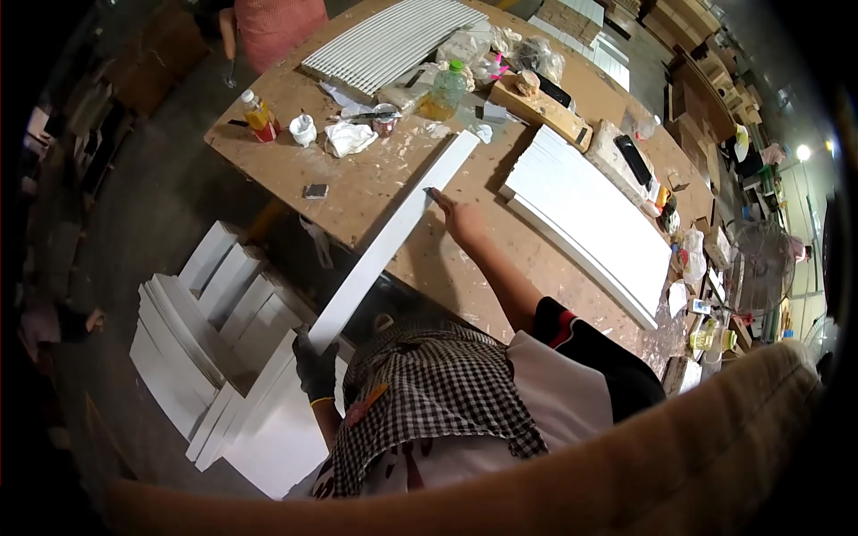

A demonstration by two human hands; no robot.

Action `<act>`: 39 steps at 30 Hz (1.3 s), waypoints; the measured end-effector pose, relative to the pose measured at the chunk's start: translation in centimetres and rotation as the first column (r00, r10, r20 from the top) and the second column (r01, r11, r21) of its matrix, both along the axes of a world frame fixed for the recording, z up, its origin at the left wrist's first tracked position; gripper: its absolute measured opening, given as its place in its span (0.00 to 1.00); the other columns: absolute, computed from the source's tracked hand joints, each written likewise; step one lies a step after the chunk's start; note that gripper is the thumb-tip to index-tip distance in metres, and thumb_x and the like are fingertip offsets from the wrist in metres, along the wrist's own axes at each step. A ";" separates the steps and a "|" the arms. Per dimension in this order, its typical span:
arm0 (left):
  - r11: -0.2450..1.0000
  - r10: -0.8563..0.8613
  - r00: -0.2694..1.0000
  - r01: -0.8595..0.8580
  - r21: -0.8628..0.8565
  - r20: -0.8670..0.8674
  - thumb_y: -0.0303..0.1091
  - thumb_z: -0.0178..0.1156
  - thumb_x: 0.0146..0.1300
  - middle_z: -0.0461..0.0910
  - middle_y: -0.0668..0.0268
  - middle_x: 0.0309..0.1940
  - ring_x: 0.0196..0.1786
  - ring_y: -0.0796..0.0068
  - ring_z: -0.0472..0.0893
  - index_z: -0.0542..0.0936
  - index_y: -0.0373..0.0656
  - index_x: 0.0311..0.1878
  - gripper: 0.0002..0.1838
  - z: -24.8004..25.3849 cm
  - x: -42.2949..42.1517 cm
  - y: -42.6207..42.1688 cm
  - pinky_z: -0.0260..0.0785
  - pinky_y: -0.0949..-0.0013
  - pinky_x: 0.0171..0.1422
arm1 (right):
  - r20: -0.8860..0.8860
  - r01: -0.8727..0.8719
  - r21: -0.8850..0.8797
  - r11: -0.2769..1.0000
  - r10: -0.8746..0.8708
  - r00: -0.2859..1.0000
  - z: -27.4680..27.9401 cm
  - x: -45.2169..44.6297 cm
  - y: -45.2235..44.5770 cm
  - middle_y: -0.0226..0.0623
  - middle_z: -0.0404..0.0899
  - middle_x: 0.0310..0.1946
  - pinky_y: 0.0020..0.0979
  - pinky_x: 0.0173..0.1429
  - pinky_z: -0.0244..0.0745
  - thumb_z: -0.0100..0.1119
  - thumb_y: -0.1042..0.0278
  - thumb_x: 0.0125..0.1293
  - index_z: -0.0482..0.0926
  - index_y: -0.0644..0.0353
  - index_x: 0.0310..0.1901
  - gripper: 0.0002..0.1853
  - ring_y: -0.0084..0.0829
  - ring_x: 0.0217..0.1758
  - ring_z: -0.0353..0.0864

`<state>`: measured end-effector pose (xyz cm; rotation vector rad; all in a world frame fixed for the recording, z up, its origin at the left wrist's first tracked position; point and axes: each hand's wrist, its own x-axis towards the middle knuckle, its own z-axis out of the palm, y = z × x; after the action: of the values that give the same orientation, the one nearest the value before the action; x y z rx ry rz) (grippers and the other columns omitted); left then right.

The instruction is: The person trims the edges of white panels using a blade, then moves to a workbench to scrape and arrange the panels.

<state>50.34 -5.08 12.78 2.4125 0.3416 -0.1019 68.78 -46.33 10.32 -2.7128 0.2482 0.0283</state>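
A long, narrow white board [393,237] slants from the table's top out past its near edge. My left hand [317,371], in a dark grey glove, grips its lower end. My right hand [458,221] is bare and reaches across to the board's upper half. Its fingers press a small dark piece [430,191] against the board; the piece looks like a sanding pad but is mostly covered. A similar dark square [315,191] lies on the brown table [295,179] left of the board.
White boards [590,223] lie stacked at right, slatted white strips [393,45] at the back. A green-capped bottle [447,89], a red-yellow bottle [259,116] and a white cup [303,130] stand on the table. More white panels [179,357] stand lower left. A person [277,31] is beyond.
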 end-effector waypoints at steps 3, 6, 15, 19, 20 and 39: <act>0.999 0.024 0.999 -0.023 -0.033 0.036 0.29 0.76 0.45 0.69 0.50 0.63 0.65 0.49 0.73 0.62 0.38 0.72 0.49 2.2 -0.4 -1.1 0.68 0.56 0.68 | 0.045 0.090 0.088 0.992 -0.095 0.994 -1.9 0.3 -1.1 0.52 0.83 0.31 0.47 0.33 0.75 0.47 0.69 0.71 0.67 0.27 0.71 0.30 0.48 0.29 0.83; 1.000 0.006 0.988 -0.009 0.015 0.155 0.27 0.75 0.48 0.67 0.50 0.66 0.62 0.51 0.76 0.58 0.38 0.74 0.51 -0.7 -1.5 0.5 0.70 0.57 0.66 | 0.017 0.060 -0.035 0.998 -0.059 0.998 -0.1 -0.4 -0.2 0.52 0.83 0.32 0.47 0.34 0.75 0.46 0.70 0.71 0.70 0.29 0.70 0.28 0.50 0.29 0.83; 0.781 0.183 0.982 -0.175 -0.599 -0.049 0.27 0.67 0.61 0.73 0.58 0.61 0.56 0.66 0.79 0.59 0.43 0.75 0.41 -5.5 -2.5 2.9 0.77 0.65 0.53 | 0.079 0.036 0.062 0.997 -0.041 0.996 -2.1 -0.1 -0.7 0.53 0.83 0.35 0.47 0.35 0.76 0.47 0.68 0.72 0.69 0.30 0.70 0.27 0.50 0.30 0.83; 0.648 0.262 0.947 -0.313 -0.694 -0.183 0.27 0.61 0.65 0.74 0.61 0.58 0.51 0.70 0.79 0.61 0.45 0.74 0.34 -0.5 -2.6 0.8 0.77 0.68 0.50 | 0.106 0.094 0.170 0.981 -0.113 0.988 -1.4 -0.4 -0.9 0.57 0.82 0.41 0.46 0.35 0.76 0.40 0.70 0.75 0.73 0.36 0.68 0.24 0.51 0.30 0.83; 0.608 0.252 0.947 -0.316 -0.728 -0.200 0.27 0.60 0.66 0.74 0.62 0.59 0.52 0.70 0.78 0.60 0.47 0.74 0.34 -0.3 -2.6 0.7 0.77 0.68 0.50 | 0.042 0.107 0.181 0.978 -0.117 0.992 -0.3 -1.0 -0.1 0.56 0.82 0.40 0.46 0.33 0.76 0.41 0.71 0.74 0.71 0.35 0.69 0.26 0.50 0.29 0.83; 0.451 0.306 0.927 -0.340 -0.825 -0.215 0.41 0.46 0.77 0.71 0.61 0.65 0.69 0.68 0.72 0.65 0.41 0.72 0.25 0.1 -2.7 2.4 0.68 0.62 0.67 | -0.111 -0.664 0.184 0.725 0.686 0.719 3.6 -12.2 17.7 0.49 0.84 0.34 0.44 0.35 0.80 0.48 0.74 0.65 0.67 0.44 0.71 0.31 0.42 0.32 0.86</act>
<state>47.61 -2.71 12.86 1.3042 0.6009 -0.1056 56.59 -28.59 13.88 -2.5090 -0.6991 0.4763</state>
